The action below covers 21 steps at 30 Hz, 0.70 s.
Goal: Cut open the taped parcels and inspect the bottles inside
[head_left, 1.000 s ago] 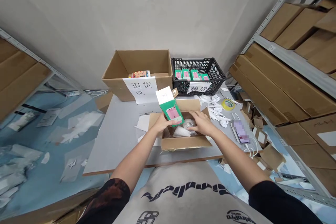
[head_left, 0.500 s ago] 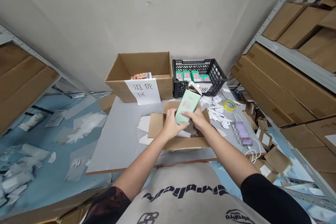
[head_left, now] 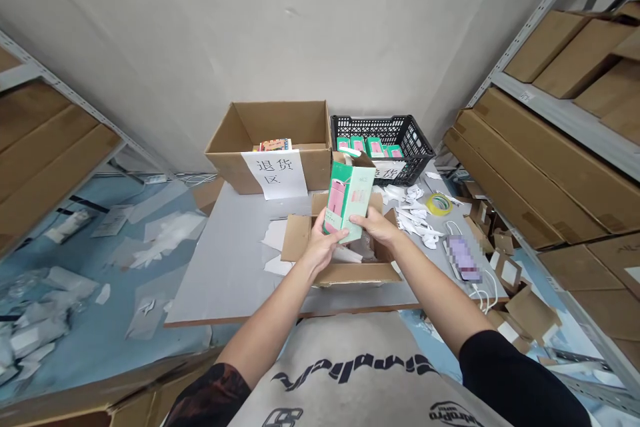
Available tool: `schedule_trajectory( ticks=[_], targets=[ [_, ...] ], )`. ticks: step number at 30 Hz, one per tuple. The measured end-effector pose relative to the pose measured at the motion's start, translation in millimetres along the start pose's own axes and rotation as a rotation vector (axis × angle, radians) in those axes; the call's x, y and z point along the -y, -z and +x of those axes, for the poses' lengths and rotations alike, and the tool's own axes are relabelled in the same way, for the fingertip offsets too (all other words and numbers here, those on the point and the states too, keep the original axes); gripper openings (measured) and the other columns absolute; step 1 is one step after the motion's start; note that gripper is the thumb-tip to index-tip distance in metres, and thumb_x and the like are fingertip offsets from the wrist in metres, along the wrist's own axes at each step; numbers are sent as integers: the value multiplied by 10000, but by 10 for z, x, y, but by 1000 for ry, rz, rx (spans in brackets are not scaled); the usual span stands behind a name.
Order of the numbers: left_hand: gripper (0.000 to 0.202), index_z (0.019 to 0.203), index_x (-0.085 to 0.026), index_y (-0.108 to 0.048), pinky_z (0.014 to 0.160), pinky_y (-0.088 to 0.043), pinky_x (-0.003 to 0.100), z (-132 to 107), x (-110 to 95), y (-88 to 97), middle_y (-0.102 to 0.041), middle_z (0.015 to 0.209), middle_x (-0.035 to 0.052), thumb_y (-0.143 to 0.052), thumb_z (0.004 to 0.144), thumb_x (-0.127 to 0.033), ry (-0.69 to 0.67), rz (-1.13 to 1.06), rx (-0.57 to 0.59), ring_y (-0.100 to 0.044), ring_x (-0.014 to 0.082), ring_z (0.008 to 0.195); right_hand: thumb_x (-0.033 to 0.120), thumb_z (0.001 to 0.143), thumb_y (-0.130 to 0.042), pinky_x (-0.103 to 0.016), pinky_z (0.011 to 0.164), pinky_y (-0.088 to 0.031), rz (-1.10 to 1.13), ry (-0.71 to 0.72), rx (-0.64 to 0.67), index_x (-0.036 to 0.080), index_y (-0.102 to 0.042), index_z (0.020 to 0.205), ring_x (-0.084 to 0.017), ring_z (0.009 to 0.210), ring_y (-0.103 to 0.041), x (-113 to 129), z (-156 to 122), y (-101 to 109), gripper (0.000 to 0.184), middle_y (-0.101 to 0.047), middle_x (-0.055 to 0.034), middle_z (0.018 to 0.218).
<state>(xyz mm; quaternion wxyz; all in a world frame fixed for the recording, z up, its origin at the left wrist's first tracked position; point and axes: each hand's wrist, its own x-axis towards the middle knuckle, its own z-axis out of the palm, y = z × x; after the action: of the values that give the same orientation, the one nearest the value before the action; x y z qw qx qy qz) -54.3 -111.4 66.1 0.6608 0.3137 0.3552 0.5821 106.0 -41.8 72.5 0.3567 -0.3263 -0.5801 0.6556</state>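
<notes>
Between my two hands is a green and white product box [head_left: 357, 197] with a pink item printed on one side. Its top flaps stand open, and it is held tilted above an open cardboard carton [head_left: 355, 273]. My left hand [head_left: 323, 240] grips the box at its lower left corner, thumb across the front. On the lower right side, my right hand [head_left: 377, 225] holds it with the thumb on the pale face. Packing paper [head_left: 346, 255] shows inside the carton; the rest of its inside is partly hidden by my hands and the box.
Behind stand a large cardboard box [head_left: 220, 163] with a paper sign [head_left: 276, 177] and a black plastic crate [head_left: 423, 153] holding several green boxes. Paper scraps [head_left: 417, 220], a tape roll [head_left: 439, 204] and a phone [head_left: 463, 257] with cables lie to the right. Shelves flank the table.
The product box has been turned in my hands and stands more upright, so its green side with the pink picture now shows. My view has shifted slightly.
</notes>
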Motion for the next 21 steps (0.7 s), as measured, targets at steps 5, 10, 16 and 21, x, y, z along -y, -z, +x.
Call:
schedule_trajectory(
  ticks=[5, 10, 16, 21],
  targets=[
    [933, 1378, -258, -443, 946, -536, 382, 41, 8, 213, -612, 1290, 91, -893, 561, -279, -211, 77, -195, -615, 253, 1144, 486, 748, -727, -437, 1034, -443, -408, 12, -335, 267, -594, 1222, -248, 1209, -543, 32, -591, 309, 538, -586, -73, 1313],
    [873, 1356, -290, -439, 926, -551, 397, -65, -159, 465, -616, 1277, 76, -870, 598, -305, -237, 82, -301, -636, 236, 1097, 593, 674, -742, -495, 1013, -465, -181, -187, -841, 250, -607, 1113, -291, 1214, -548, -571, -1672, 770, 573, -602, -104, 1233],
    [848, 1338, -340, -437, 845, -587, 378, -222, -355, 751, -594, 1309, 61, -859, 602, -352, -251, 105, -385, -636, 242, 1098, 390, 542, -877, -533, 933, -517, 375, -600, -538, 316, -541, 1227, -296, 1013, -684, -1527, -2162, 125, 767, -640, -101, 1177],
    [759, 1302, -353, -446, 824, -591, 388, -314, -352, 865, -584, 1315, 51, -830, 648, -358, -273, 87, -399, -634, 234, 1096, 485, 719, -690, -540, 877, -543, 260, -391, -353, 222, -610, 873, -305, 915, -704, -1710, -1240, -467, 315, -705, -108, 877]
  ],
)
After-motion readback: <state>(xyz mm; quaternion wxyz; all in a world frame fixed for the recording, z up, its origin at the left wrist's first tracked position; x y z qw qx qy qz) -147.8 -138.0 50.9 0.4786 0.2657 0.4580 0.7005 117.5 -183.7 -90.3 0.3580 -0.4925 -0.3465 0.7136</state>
